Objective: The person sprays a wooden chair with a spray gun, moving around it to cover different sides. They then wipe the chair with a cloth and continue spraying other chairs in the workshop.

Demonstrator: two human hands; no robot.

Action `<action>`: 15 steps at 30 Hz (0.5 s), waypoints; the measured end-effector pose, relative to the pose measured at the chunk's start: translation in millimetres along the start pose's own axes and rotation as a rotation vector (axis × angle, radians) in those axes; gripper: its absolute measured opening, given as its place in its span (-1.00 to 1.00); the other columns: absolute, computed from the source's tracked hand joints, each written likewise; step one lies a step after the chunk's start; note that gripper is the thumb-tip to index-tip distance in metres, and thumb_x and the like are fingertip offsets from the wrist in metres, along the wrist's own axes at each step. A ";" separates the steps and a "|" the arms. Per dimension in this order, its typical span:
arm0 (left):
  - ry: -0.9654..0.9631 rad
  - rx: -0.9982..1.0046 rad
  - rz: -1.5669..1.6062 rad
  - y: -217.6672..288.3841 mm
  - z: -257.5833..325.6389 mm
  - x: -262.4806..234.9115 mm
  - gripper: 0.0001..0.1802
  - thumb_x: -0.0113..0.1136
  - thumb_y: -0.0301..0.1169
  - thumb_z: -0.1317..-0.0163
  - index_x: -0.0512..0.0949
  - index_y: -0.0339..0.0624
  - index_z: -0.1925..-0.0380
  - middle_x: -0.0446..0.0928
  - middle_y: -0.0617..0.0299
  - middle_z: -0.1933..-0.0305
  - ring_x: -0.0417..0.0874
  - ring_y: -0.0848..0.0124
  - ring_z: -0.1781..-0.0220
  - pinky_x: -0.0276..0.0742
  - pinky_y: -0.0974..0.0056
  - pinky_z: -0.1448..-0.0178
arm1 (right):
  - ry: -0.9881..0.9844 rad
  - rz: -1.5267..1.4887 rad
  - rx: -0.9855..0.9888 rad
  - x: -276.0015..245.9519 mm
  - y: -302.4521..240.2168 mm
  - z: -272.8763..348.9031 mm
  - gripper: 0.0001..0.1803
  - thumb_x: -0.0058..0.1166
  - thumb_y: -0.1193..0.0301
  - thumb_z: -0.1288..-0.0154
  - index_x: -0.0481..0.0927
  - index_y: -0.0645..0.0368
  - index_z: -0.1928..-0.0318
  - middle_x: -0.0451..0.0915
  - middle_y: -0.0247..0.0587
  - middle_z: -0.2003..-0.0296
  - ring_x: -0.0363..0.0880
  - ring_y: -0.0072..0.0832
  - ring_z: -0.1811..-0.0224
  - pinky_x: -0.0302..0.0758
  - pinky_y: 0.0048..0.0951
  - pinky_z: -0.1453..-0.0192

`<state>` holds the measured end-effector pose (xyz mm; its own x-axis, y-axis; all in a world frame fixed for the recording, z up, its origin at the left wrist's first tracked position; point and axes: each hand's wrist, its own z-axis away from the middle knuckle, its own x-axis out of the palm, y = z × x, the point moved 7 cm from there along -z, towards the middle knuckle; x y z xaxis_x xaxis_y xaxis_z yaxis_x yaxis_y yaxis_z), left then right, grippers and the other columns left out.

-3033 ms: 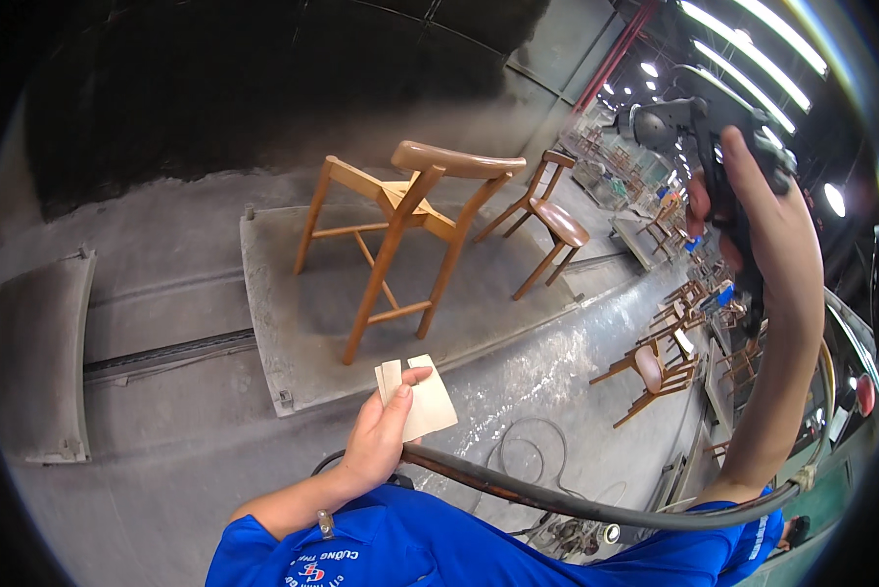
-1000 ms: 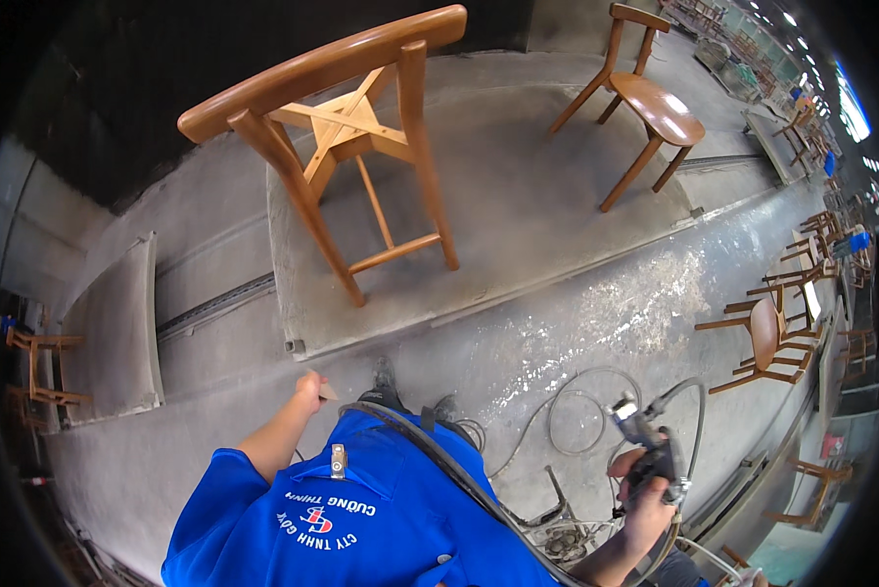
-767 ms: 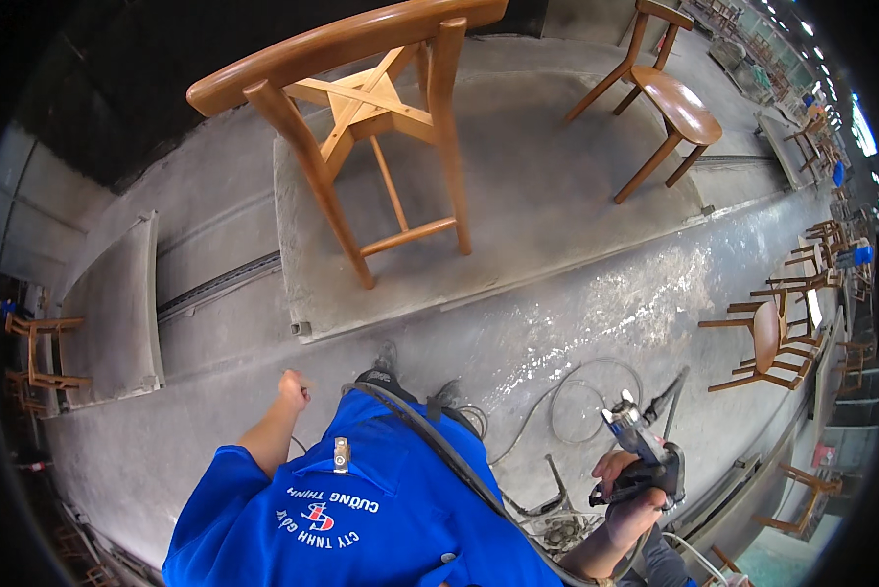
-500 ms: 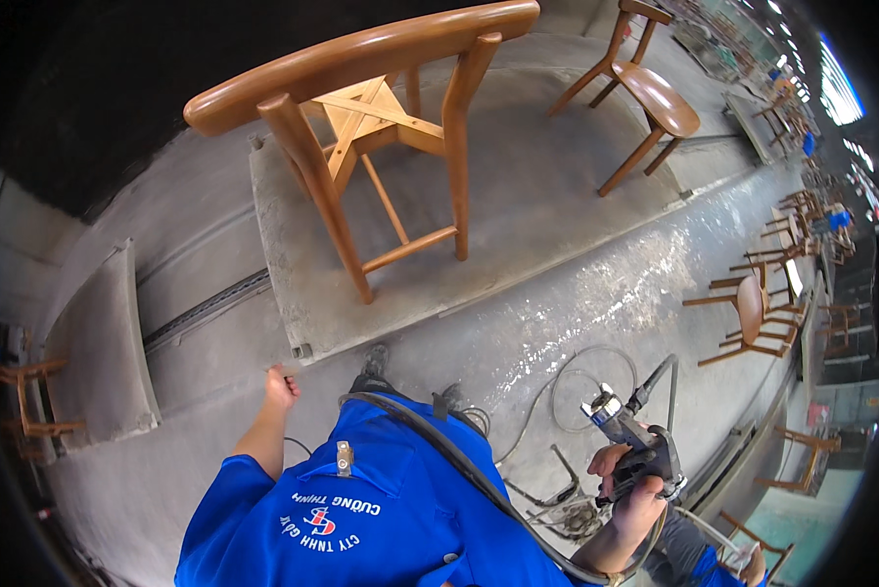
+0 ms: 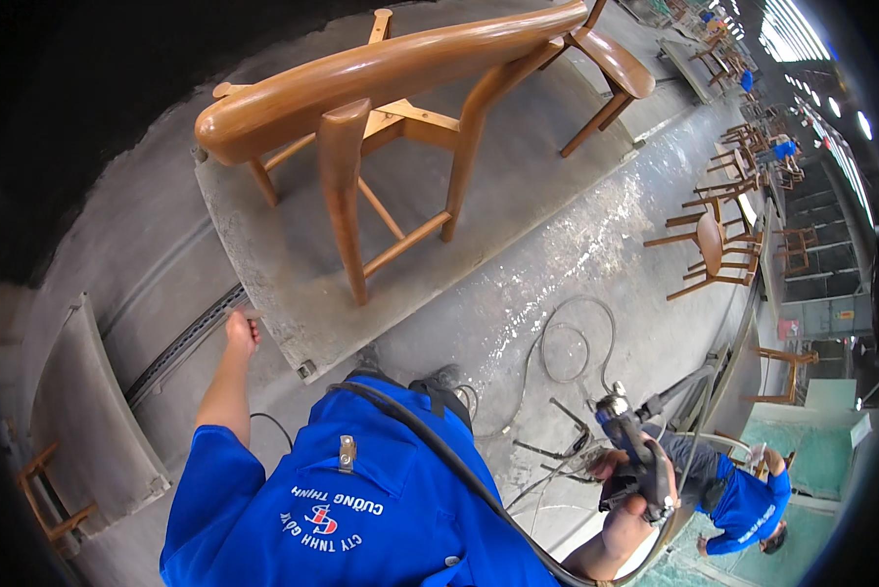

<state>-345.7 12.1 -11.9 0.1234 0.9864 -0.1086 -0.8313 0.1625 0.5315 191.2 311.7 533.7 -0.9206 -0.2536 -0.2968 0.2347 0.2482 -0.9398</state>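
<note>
My right hand grips a spray gun with a silver nozzle end and dark body, at the lower right. A hose leads from the gun. My left hand is closed beside the edge of a grey platform, with a small greyish piece showing at its fingers; its kind is unclear. On that platform in front of me stands a brown wooden chair frame, its curved backrest towards me and pale crossed slats where the seat goes. Neither hand touches it.
A finished-looking chair stands farther back on the platform. Loops of hose lie on the floor at right, near a metal stand. A co-worker in blue is at lower right. More chairs line the right side; another platform is at left.
The view has shifted, and the near chair frame shows at a different angle, its backrest looming larger. My left hand has moved left and forward. More of the co-worker shows. The spray gun stays in my right hand.
</note>
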 end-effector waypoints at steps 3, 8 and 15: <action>-0.125 -0.052 -0.076 -14.8 3.3 41.5 -0.72 -0.09 -0.06 -0.47 0.42 0.00 0.18 0.26 0.38 0.59 0.20 0.49 0.65 0.12 0.30 0.58 | 0.043 -0.027 0.022 8.9 -11.9 12.1 0.04 0.25 -0.31 -0.13 0.38 0.43 -0.23 0.59 -0.04 0.42 0.57 -0.33 0.45 0.52 -0.32 0.37; -0.327 -0.086 -0.293 -48.0 27.0 82.2 -0.65 -0.22 0.02 -0.56 0.39 0.06 -0.02 0.42 0.30 0.54 0.28 0.50 0.68 0.17 0.31 0.63 | -0.125 0.250 0.207 21.4 1.5 12.4 -0.24 0.18 -0.09 -0.37 0.49 0.37 -0.23 0.66 -0.21 0.43 0.51 -0.61 0.55 0.37 -0.58 0.45; -0.130 -0.058 -0.528 -87.9 40.0 7.9 -0.60 -0.23 0.10 -0.55 0.32 0.09 -0.06 0.44 0.27 0.53 0.31 0.47 0.66 0.23 0.25 0.60 | -0.146 0.049 0.435 57.9 55.5 -9.9 -0.58 -0.06 0.20 -0.58 0.54 0.30 -0.16 0.64 -0.32 0.46 0.26 -0.81 0.67 0.16 -0.67 0.64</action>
<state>-249.9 6.7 -25.9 0.5953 0.7664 -0.2414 -0.6662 0.6387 0.3850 147.9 320.1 466.1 -0.8589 -0.3886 -0.3337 0.4144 -0.1443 -0.8986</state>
